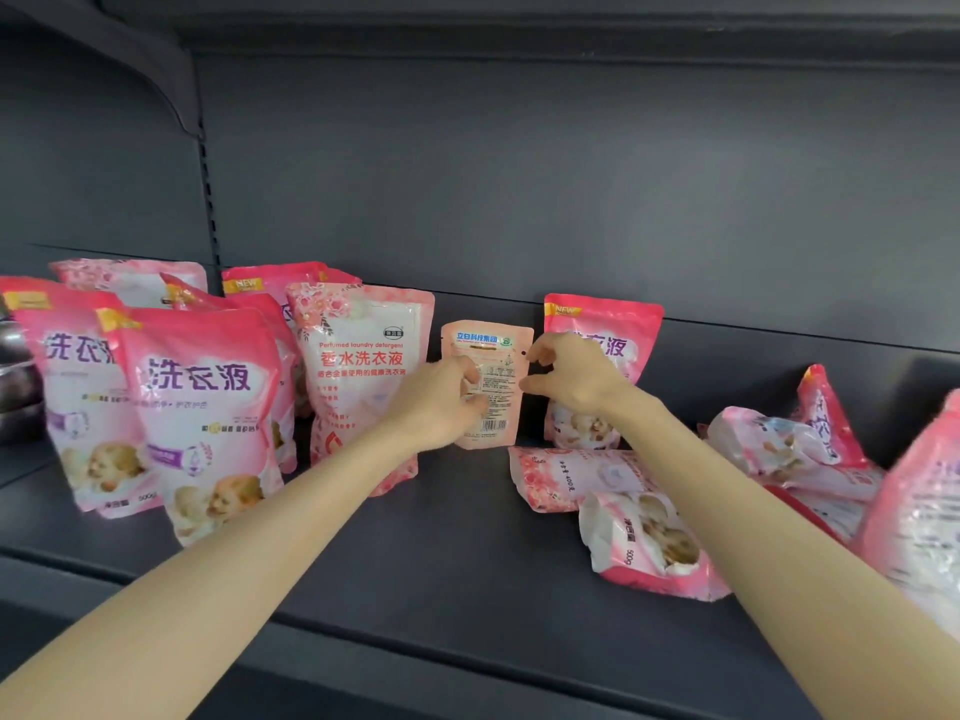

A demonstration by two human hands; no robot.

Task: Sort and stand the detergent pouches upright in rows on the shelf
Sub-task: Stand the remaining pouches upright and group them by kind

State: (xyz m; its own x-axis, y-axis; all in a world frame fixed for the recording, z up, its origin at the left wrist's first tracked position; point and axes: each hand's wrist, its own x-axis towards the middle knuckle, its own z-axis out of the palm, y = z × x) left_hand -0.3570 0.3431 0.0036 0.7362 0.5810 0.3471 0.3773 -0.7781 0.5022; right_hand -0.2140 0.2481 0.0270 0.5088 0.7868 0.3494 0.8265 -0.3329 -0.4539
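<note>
A small pale pink pouch [493,356] stands upright mid-shelf with its printed back and barcode facing me. My left hand [441,402] grips its lower left side. My right hand [566,371] curls at its right edge, thumb and forefinger apart with their tips at the edge. To the left, several pink detergent pouches [202,407] stand in rows, next to a floral pouch [363,366]. Another pink pouch [608,324] stands behind my right hand, partly hidden. Two pouches lie flat, one [566,475] near the small pouch and one [644,548] toward the front.
The dark grey shelf [441,537] has a back wall close behind the pouches. A loose heap of fallen pouches [779,444] fills the right end. Stacked metal bowls [15,376] sit at the far left edge.
</note>
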